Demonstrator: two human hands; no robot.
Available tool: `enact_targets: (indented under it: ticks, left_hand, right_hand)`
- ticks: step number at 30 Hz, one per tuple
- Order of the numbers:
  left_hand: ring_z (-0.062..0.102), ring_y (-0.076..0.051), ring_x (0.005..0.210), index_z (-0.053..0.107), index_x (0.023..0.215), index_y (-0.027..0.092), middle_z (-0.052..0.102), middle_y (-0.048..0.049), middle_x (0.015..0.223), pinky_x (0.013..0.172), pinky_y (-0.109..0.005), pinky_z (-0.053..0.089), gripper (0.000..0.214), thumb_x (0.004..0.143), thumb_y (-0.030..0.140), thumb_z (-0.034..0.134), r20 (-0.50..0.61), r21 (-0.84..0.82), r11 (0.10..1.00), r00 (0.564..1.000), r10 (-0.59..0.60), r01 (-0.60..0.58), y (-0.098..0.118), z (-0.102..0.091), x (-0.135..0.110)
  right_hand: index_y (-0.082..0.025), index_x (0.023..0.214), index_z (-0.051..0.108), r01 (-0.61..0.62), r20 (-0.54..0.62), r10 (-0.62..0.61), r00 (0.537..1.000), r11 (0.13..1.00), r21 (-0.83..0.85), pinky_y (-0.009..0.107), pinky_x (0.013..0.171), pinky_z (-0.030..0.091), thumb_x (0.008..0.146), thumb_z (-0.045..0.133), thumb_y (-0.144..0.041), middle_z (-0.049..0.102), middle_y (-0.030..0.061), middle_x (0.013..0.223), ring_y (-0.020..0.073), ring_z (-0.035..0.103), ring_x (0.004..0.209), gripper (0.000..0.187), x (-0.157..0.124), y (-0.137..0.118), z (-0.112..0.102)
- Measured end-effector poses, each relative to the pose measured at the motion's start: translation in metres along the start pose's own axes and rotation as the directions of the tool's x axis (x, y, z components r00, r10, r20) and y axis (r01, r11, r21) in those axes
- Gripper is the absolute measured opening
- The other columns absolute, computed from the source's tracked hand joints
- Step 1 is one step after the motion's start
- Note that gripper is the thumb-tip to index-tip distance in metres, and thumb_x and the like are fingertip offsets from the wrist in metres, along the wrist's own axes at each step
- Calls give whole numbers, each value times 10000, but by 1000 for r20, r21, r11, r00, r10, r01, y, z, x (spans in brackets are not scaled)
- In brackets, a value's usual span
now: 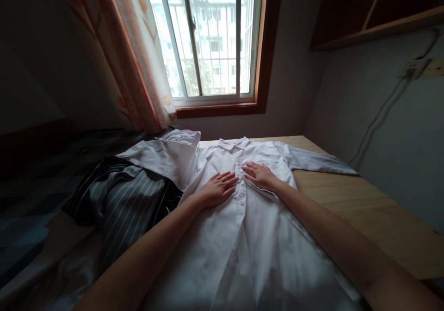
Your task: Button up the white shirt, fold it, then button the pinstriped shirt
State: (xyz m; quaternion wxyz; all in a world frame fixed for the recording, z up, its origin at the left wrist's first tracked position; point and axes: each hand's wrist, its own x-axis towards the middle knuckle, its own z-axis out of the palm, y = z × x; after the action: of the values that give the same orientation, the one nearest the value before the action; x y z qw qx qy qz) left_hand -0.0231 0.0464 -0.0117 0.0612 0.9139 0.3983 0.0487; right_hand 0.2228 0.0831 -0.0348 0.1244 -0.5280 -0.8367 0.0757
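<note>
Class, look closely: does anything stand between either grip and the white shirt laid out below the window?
Nothing visible does. The left grip and the right grip both rest palm down directly on the front of the white shirt. The dark striped cloth lies off to the left, in neither one's way.

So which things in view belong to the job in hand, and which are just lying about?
In the job:
- white button-up shirt, spread out
- left hand and right hand, palms down on it
- wooden tabletop, under the shirt

Just around:
- dark pinstriped fabric
- floral curtain
- wall power cord
</note>
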Motion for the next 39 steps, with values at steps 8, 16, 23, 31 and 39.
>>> enact_targets:
  ticks: [8, 16, 23, 31, 39]
  left_hand:
    - [231, -187, 1480, 380, 1480, 356, 330, 11, 1575, 1207, -440, 145, 494, 1012, 496, 309, 15, -16, 1000, 1000, -14, 14, -1, -5, -9]
    - [196, -222, 1491, 370, 1482, 370, 299, -2, 1588, 1197, -507, 107, 514, 1003, 542, 295, 30, -15, 997, 997, -74, 74, 1, -7, -11]
    - [166, -226, 1498, 332, 1510, 313, 234, -43, 1608, 1198, -513, 78, 576, 996, 568, 281, 47, 7, 991, 990, -133, 133, 6, -9, -12]
    - [179, -237, 1495, 364, 1498, 290, 255, -50, 1603, 1200, -508, 89, 580, 991, 566, 308, 22, 5, 993, 993, -119, 119, 4, -7, -11]
    - [179, -236, 1495, 361, 1500, 287, 242, -43, 1609, 1203, -495, 79, 591, 987, 575, 300, 47, 2, 990, 989, -143, 143, 5, -10, -10]
  right_hand:
    - [-339, 1436, 472, -46, 1, 46, 999, 999, -10, 674, 1121, 139, 964, 351, -592, 314, 61, 1584, 323, 232, 1466, 549, -2, -3, -4]
    - [-291, 1469, 429, -3, 2, 3, 1000, 1000, -30, 574, 1163, 178, 969, 357, -564, 329, 67, 1577, 273, 259, 1465, 575, -1, 14, 2]
    - [-168, 1324, 593, 60, -143, -62, 988, 998, -13, 388, 1125, 341, 925, 500, -409, 529, 133, 1432, 253, 457, 1344, 475, -17, 35, -13]
    - [-142, 1005, 718, -565, -136, 549, 825, 799, -206, 413, 817, 484, 936, 440, -468, 709, 217, 1035, 338, 666, 996, 434, -56, 80, -64]
    - [-121, 874, 702, -457, 26, 459, 888, 873, 171, 295, 751, 490, 833, 607, -359, 726, 138, 897, 268, 664, 874, 259, -46, 78, -58]
